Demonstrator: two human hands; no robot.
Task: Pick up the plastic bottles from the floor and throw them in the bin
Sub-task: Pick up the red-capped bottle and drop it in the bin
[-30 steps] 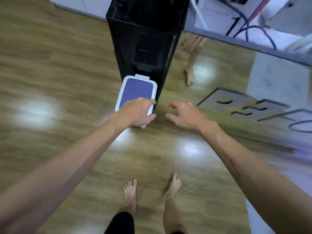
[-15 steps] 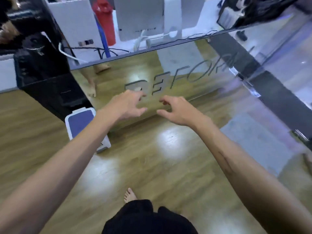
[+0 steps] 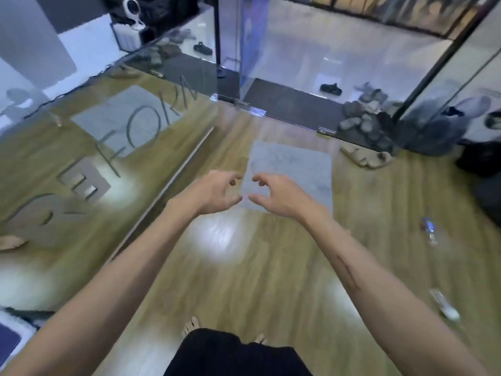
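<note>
Two clear plastic bottles lie on the wooden floor at the right: one with a blue label (image 3: 429,231) farther off, one with a white cap (image 3: 444,303) nearer me. The white bin with a blue lid (image 3: 10,339) peeks in at the bottom left corner. My left hand (image 3: 217,192) and my right hand (image 3: 273,195) are stretched out in front of me at mid-frame, close together, fingers loosely curled and holding nothing. Both hands are well left of the bottles.
A grey mat (image 3: 290,175) lies on the floor beyond my hands. A glass wall with lettering (image 3: 130,142) runs along the left. A glass door (image 3: 244,50) stands ahead, with a pile of slippers (image 3: 366,123) and dark bags (image 3: 482,158) at the right.
The view has swung right, away from the bin, which slid to the bottom left corner. My left hand left the bin lid. The two bottles have come into view.
</note>
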